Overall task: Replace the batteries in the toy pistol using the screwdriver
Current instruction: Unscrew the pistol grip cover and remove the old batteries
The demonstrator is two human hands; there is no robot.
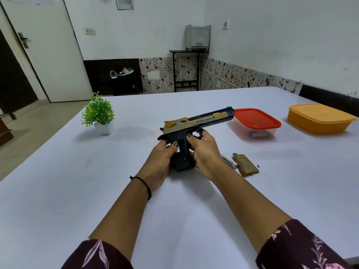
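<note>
Battery-swap stage, by look of it: grip cover off, lying on tabletop right of centre, loose battery just beside it, tiny screw near. Toy pistol held over tabletop centre. Left hand curled round grip, thumb on something silvery. Right hand clasps grip's other side. Next, likely: seat batteries, refit cover. Screwdriver not in sight.

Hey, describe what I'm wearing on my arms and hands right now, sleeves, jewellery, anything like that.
The left sleeve and right sleeve are dark maroon with a pink-and-white floral print. A thin black band circles the left wrist. Nails on the left hand and right hand look dark-painted.
</note>
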